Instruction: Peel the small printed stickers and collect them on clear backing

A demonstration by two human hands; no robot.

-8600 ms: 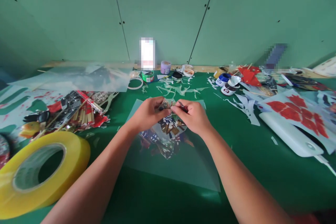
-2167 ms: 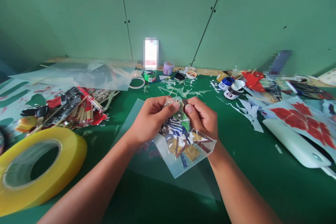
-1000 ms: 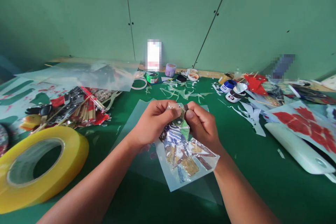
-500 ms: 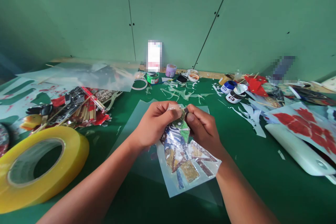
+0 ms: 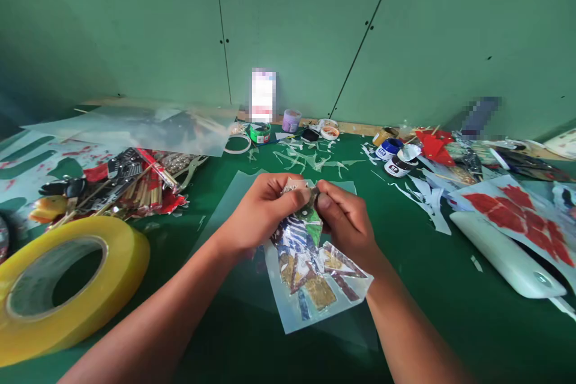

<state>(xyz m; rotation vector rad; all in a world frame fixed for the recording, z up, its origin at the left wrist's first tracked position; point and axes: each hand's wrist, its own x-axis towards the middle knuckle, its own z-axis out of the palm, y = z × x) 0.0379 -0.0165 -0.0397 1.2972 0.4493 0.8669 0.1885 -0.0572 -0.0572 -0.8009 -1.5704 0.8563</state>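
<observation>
My left hand [image 5: 261,213] and my right hand [image 5: 345,220] both pinch the top edge of a clear plastic sheet with a painted figure [image 5: 312,273] in blue, gold, green and dark red. The sheet hangs tilted above the green table [image 5: 450,288], its lower corner toward me. The thumbs and forefingers of both hands meet at the figure's upper end, with a small dark piece between the right fingers. A larger clear sheet [image 5: 234,192] lies flat on the table under the hands.
A big yellow tape roll [image 5: 63,285] lies at the near left. Behind it are sticks, red scraps and pliers [image 5: 139,183]. Paint jars [image 5: 391,156] and paper cuttings stand at the back right, a white device [image 5: 506,255] and red painted sheet [image 5: 522,207] at right.
Over the earlier frames both hands lifted the painted sheet off the table and toward me. In the last second it has only shifted slightly; the pinch at its top stays.
</observation>
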